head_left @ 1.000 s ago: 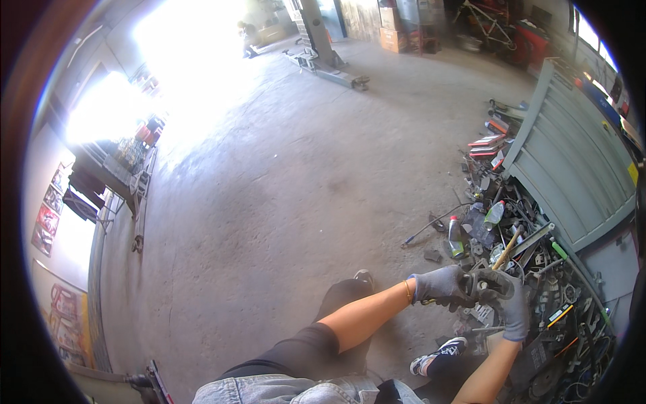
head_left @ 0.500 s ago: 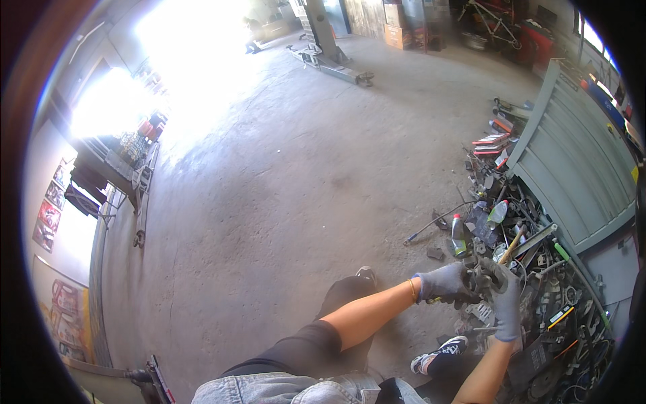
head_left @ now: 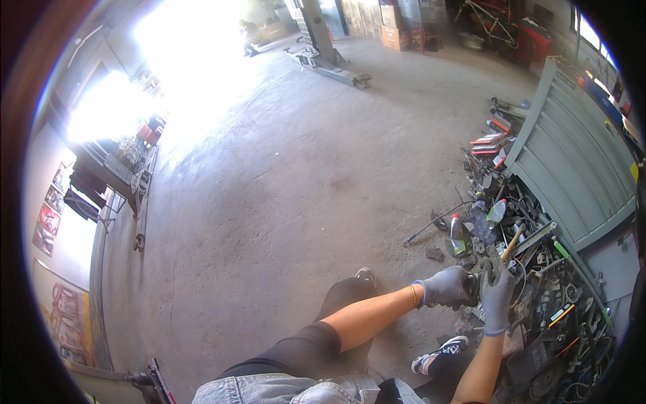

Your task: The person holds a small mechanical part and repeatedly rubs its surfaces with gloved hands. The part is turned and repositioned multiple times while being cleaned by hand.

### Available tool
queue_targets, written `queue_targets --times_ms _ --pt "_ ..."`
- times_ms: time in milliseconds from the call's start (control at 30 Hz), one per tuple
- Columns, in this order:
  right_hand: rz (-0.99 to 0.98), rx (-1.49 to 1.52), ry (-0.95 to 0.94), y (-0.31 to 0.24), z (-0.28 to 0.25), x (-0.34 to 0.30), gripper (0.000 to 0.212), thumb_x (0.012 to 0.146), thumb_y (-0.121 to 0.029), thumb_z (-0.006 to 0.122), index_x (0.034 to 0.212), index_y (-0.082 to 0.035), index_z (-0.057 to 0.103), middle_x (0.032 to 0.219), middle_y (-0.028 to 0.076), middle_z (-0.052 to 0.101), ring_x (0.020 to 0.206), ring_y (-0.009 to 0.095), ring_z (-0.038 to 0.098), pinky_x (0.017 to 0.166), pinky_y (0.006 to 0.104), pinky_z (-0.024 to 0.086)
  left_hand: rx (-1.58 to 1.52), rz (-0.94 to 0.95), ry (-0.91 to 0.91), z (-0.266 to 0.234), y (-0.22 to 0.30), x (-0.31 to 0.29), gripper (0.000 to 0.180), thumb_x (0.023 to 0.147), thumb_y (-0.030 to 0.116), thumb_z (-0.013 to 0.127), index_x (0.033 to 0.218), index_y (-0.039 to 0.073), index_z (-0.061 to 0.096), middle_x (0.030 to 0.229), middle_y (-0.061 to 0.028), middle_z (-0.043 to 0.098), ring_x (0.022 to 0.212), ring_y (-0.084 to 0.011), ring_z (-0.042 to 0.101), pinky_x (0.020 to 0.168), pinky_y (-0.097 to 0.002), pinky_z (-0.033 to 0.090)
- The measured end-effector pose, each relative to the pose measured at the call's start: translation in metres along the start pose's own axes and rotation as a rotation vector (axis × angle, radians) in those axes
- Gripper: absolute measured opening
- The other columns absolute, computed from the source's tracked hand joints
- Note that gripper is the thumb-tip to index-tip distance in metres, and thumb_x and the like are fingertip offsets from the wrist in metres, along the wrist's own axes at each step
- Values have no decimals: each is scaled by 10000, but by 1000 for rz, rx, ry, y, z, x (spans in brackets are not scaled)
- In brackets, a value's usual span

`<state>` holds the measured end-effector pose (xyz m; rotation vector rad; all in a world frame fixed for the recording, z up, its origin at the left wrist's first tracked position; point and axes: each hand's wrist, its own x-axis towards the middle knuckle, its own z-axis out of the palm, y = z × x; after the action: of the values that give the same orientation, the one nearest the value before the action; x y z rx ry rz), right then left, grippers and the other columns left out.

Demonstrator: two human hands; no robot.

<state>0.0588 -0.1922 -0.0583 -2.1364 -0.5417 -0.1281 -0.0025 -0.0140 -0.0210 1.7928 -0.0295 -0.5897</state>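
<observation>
Both my hands wear grey gloves with dark palms, close together at the edge of a scrap heap [head_left: 538, 283] on the right. My left hand [head_left: 447, 285] is closed around a small dark part [head_left: 475, 285]; its kind cannot be made out. Against the part's right side sits my right hand [head_left: 496, 297], with bent fingers pointing up and away from me; its grip is partly hidden. Just beyond that hand, a wooden handle [head_left: 513, 242] sticks out of the heap. Two plastic bottles, one with a red cap [head_left: 458, 236] and a clear greenish one [head_left: 496, 213], lie there too.
A grey ribbed metal cabinet [head_left: 572, 161] stands behind the heap. Red-and-white boxes [head_left: 489, 144] lie at its far end. A lift post [head_left: 313, 34] with low arms rises from the concrete floor [head_left: 269, 175]. My shoe [head_left: 441, 353] is beside the heap.
My right hand has shifted slightly left and turned more upright beside the dark part. My left hand has rotated a little, its back now more toward view.
</observation>
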Motion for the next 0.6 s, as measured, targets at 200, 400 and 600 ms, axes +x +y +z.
queue_targets --times_ms 200,400,600 --pt "110 65 104 19 2 1 335 938 50 570 1264 51 646 1107 174 732 1060 309 702 964 401 530 31 -21 15 2 -1 -1 313 807 368 757 878 64 756 645 -36 690 543 -123 645 508 -294 503" --pt "366 310 42 4 -9 -1 355 963 92 516 1301 63 623 1169 123 720 1036 168 680 907 314 533 -17 -17 8 -5 2 -5 298 798 293 832 895 25 749 666 -61 700 587 -144 688 529 -317 531" --pt "76 467 -9 -12 -21 2 337 955 12 655 1291 33 645 1136 85 717 1047 147 668 911 290 527 -41 -25 5 -12 7 -7 353 826 393 787 900 48 764 667 -37 698 553 -97 639 496 -264 476"
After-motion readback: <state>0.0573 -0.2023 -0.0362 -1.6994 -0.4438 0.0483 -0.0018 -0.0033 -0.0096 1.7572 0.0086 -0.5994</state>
